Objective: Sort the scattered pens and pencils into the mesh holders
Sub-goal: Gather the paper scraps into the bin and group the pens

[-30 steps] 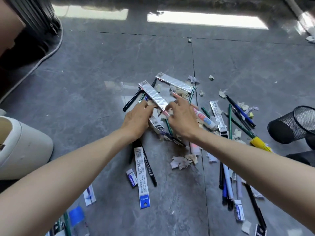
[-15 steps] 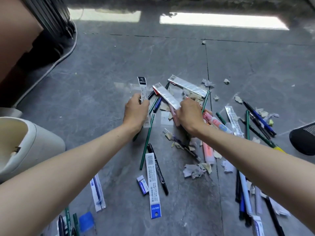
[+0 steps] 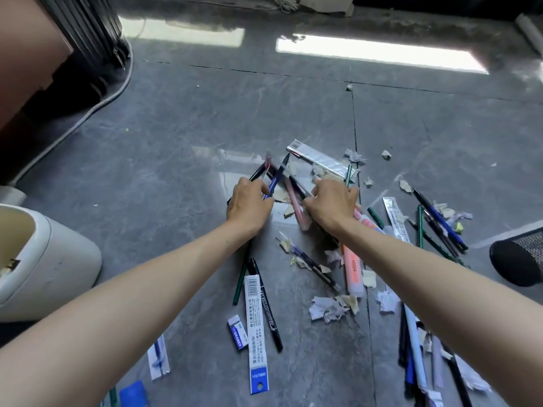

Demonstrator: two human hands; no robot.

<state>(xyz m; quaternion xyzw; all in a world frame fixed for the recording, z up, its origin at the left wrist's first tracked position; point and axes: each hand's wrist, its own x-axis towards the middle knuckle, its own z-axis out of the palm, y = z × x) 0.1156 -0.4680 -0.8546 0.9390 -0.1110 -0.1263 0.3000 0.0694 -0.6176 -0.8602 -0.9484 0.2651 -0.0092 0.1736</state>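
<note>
Down on a grey tiled floor (image 3: 176, 201), a person's left hand (image 3: 249, 205) has its fingers clenched around a fan of pens (image 3: 274, 180), blue and black among them, at the far edge of a scattered pile. Just beside it, the right hand (image 3: 332, 205) curls its fingers round a pink pen (image 3: 296, 207) in a clear sleeve. More pens and pencils (image 3: 437, 224) lie loose to the right among torn paper scraps (image 3: 332, 308), near a black mesh holder (image 3: 517, 259) tipped on its side at the right edge. Nearer the camera lie an orange highlighter (image 3: 352, 268), a black marker (image 3: 266, 304), an eraser (image 3: 237, 331) and a refill packet (image 3: 255, 327). A white bin (image 3: 58, 259) stands at left.
</note>
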